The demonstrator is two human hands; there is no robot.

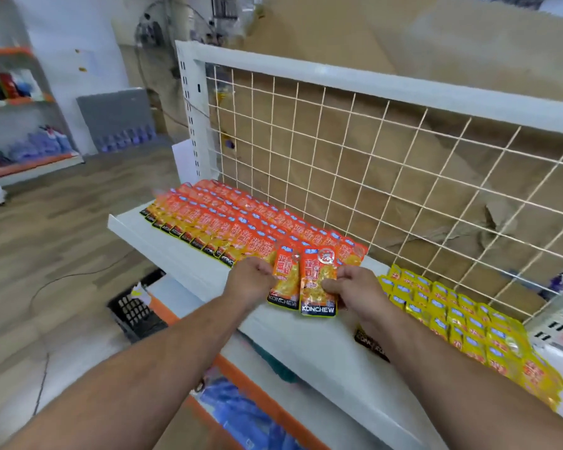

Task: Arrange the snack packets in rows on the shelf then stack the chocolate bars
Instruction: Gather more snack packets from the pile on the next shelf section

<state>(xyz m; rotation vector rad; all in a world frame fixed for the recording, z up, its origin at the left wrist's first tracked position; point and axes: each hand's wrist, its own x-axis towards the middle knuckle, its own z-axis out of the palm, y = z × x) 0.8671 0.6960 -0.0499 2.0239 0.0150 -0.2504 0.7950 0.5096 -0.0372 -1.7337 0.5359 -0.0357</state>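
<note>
Orange snack packets [228, 219] lie in overlapping rows along the white shelf [309, 339], from its left end to the middle. My left hand [252, 279] pinches the left edge of one orange packet [285, 280] at the row's right end. My right hand [355, 287] pinches the right edge of a second orange packet [317, 287] beside it. Both packets sit near the shelf's front. Yellow snack packets [462, 319] lie in rows to the right. No chocolate bars are visible.
A wire grid [371, 151] backs the shelf, with brown cardboard behind it. A black crate [134, 310] stands on the floor below left. Blue packages [241, 414] fill the lower shelf. Another shelving unit [17, 108] stands at far left.
</note>
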